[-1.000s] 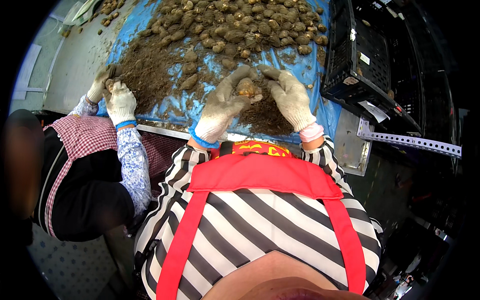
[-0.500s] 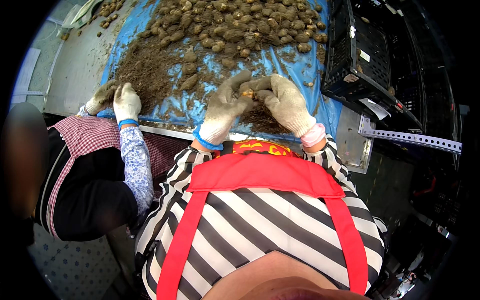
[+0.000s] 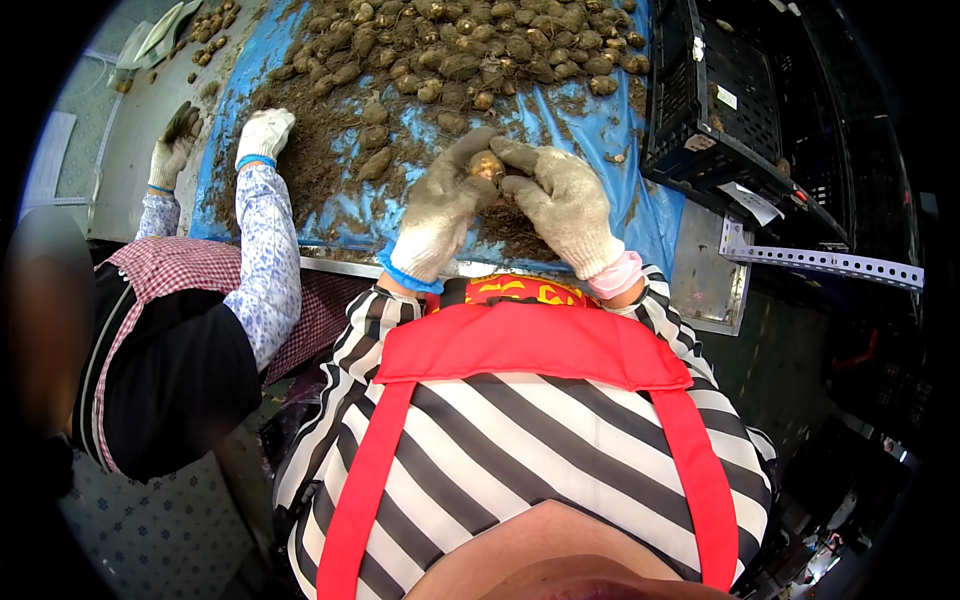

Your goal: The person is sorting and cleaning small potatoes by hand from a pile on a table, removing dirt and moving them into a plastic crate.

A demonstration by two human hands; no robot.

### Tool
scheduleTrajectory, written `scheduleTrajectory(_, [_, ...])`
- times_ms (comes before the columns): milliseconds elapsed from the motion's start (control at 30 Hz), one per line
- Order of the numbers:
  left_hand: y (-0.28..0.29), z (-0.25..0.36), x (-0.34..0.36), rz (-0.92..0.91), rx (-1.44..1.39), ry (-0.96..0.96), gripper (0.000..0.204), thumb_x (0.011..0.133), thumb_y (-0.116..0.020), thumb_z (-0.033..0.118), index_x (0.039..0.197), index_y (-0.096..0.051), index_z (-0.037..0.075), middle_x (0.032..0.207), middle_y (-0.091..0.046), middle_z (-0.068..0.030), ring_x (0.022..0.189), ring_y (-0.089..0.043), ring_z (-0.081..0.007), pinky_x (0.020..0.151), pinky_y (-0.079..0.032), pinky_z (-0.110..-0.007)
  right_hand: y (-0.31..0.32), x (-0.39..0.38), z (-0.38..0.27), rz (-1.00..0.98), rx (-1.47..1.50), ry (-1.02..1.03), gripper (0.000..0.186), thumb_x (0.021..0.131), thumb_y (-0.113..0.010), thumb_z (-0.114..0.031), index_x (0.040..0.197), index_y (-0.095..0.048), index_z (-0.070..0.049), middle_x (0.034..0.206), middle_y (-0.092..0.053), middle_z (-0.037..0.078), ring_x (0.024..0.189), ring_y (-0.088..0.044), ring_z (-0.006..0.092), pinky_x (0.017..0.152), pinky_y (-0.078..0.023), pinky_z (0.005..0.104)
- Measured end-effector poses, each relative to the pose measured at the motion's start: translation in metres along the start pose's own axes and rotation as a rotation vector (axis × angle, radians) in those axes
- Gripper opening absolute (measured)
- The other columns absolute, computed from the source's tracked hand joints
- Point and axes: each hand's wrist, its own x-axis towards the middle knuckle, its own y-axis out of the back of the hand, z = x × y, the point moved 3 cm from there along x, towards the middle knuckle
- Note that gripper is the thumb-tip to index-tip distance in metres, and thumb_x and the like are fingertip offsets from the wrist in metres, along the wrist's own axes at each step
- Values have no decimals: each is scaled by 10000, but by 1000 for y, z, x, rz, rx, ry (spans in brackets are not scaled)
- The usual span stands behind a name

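My left hand (image 3: 440, 210) and my right hand (image 3: 560, 210), both in soiled white knit gloves, are closed round a brown, hairy tuber (image 3: 487, 169) with paler patches, held between their fingertips over the blue plastic sheet (image 3: 645, 225). Just below the tuber lies loose dark soil and root fibre (image 3: 510, 235). Beyond my hands a large pile of similar tubers (image 3: 470, 55) covers the back of the sheet, with a few loose ones (image 3: 374, 140) to the left among scattered dirt.
Black crates (image 3: 705, 140) stand at the right above a perforated metal strip (image 3: 820, 265). At left, a co-worker in checked apron and floral sleeves (image 3: 262, 245) reaches gloved hands over the worktop. More tubers (image 3: 210, 25) lie on the metal surface (image 3: 135, 150) at back left.
My fingers have closed in on the tuber from both sides, my right hand shifting leftward. The co-worker's hands have moved apart and, since half a second ago, farther up the worktop.
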Motion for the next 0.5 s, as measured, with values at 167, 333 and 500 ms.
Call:
scheduleTrajectory(167, [6,-5,-2,-90,-112,-61,721,908,-689,115,1511,-348,-85,1408,-537,-201,1252,-597,-280,1050,-542,-389,-2,-1,-4,112,-32,79,264,823,-733,-91,1084,-761,-61,983,-737,129,953,-689,335,851,-534,414])
scheduleTrajectory(333, [1,-7,-1,-111,-111,3,784,938,-712,275,1509,-329,-101,1400,-536,-213,1264,-597,-281,1058,-533,-427,-2,7,-2,69,-181,-63,255,822,-701,-32,1068,-756,-67,981,-735,132,950,-687,338,866,-537,415])
scheduleTrajectory(500, [-11,0,-7,-41,-166,-9,776,965,-699,300,1508,-310,-95,1377,-556,-205,1268,-601,-276,1069,-522,-441,-6,10,14,130,222,-106,260,844,-676,6,1090,-745,-40,1104,-722,155,1027,-688,334,925,-541,397])
